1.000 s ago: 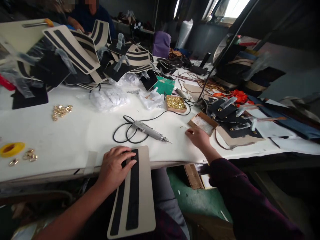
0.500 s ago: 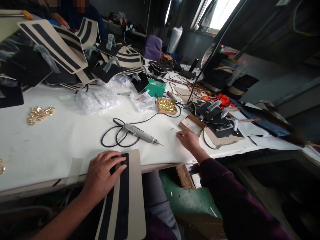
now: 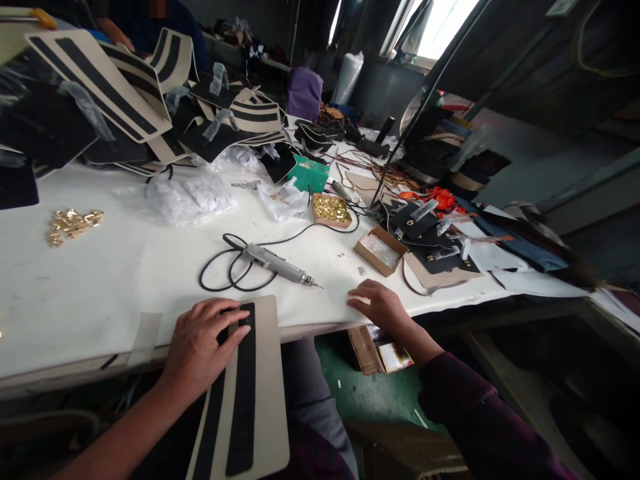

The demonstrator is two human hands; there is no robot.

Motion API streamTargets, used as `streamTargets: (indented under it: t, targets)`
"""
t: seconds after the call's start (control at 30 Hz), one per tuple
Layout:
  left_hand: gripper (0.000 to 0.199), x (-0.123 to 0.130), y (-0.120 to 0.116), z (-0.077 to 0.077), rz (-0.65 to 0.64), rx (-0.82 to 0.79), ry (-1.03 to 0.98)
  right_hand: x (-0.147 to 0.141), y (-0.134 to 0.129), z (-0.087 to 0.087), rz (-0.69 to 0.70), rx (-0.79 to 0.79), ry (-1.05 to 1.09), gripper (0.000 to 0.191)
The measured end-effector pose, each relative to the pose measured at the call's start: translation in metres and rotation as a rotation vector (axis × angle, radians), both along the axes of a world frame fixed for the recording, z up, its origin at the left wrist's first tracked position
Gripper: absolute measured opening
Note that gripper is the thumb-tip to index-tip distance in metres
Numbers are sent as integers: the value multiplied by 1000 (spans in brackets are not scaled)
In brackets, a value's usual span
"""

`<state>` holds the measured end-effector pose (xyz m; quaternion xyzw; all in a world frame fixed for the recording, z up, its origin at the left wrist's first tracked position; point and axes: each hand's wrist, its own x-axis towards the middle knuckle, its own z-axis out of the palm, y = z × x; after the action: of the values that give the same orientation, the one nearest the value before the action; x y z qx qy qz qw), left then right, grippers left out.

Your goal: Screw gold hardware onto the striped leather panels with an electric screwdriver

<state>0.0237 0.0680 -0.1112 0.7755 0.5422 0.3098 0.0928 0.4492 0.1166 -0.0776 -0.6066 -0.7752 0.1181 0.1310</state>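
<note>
My left hand (image 3: 203, 340) rests on a beige panel (image 3: 270, 380) with black strips, its thumb and index finger at a small dark spot near the top of one strip. The panel leans from my lap against the table's front edge. My right hand (image 3: 377, 303) hovers by the table edge with thumb and index finger apart, and I see nothing between them. Just beyond it stands a small open cardboard box (image 3: 381, 250) with whitish contents. A grey electric screwdriver (image 3: 280, 265) with a black cord lies between my hands, its bit pointing right.
A box of gold-coloured fittings (image 3: 331, 209) stands farther back; loose gold pieces (image 3: 74, 225) lie at left. Striped panels (image 3: 100, 87) are heaped at the back left, beside plastic bags (image 3: 193, 199). Black pieces with clasps (image 3: 430, 240) lie at right. Another person's hand (image 3: 116, 33) shows behind the heap.
My right hand has drawn back from beside the small cardboard box toward the table's front edge, and its fingers have parted. My left hand stays on the panel.
</note>
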Motion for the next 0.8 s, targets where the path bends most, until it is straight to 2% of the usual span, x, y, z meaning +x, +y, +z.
streamTargets:
  t: [0.2,0.3,0.57,0.8]
  targets:
    - [19,0,0,1,-6,3,-8,-3,-31,-5,117,90,87,21]
    - [19,0,1,2,-8,7,-5,-6,-43,-9,110,150,84,23]
    - [20,-1,1,1,-15,5,-2,-20,-54,-8,105,185,74,6]
    - [20,0,0,2,2,-14,3,-29,-65,-7,101,255,113,11]
